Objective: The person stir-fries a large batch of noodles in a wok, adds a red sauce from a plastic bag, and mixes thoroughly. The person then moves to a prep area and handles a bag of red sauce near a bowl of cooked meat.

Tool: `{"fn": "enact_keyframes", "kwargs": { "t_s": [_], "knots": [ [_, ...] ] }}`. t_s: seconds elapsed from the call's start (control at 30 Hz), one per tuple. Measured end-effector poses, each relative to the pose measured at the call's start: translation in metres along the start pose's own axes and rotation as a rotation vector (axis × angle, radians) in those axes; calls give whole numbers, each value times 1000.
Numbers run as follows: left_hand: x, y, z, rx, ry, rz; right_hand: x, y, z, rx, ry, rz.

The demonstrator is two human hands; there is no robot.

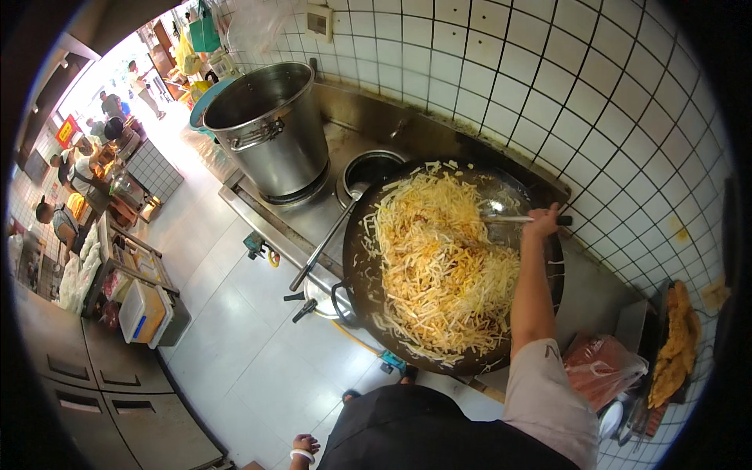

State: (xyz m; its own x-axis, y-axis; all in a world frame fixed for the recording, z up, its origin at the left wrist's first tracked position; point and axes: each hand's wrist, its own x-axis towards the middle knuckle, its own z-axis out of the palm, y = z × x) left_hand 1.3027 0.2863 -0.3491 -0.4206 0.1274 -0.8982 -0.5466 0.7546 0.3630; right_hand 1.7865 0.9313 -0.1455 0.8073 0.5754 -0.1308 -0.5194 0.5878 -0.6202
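A large dark wok sits on the steel stove in front of me, heaped with pale and orange-brown food strips. My right hand grips the long handle of a metal cooking tool with a black end; its head lies partly under or against the strips at the wok's far right. Low at my left side hangs my left hand, a white bracelet at the wrist, its fingers partly curled and away from the wok. A ladle rests across the stove's left edge, its head beside the wok rim.
A tall steel pot stands left of a round well. A bag of reddish food and a tray of fried pieces lie at the right. Tiled wall borders the stove. Several people are at the far left, near shelving.
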Motion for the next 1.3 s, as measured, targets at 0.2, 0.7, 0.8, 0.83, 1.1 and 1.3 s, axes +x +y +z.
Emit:
{"fn": "enact_keyframes", "kwargs": {
  "t_s": [0.2, 0.7, 0.8, 0.83, 1.1, 1.3],
  "knots": [
    [19, 2, -8, 98, -68, 10, -111, -22, 3, 240, -928, 203],
    [112, 137, -12, 214, -309, 311, -360, -214, 15, -242, -1409, -397],
    [136, 99, -56, 175, -186, 195, -384, -217, 19, -302, -1392, -397],
    [147, 82, -69, 158, -148, 170, -380, -203, 10, -307, -1414, -386],
    [93, 74, -65, 45, -89, 7, -265, 0, -47, -593, -1395, -211],
    [82, 104, -23, -52, -211, 152, -246, -101, 74, -784, -1177, -349]
  ]
}}
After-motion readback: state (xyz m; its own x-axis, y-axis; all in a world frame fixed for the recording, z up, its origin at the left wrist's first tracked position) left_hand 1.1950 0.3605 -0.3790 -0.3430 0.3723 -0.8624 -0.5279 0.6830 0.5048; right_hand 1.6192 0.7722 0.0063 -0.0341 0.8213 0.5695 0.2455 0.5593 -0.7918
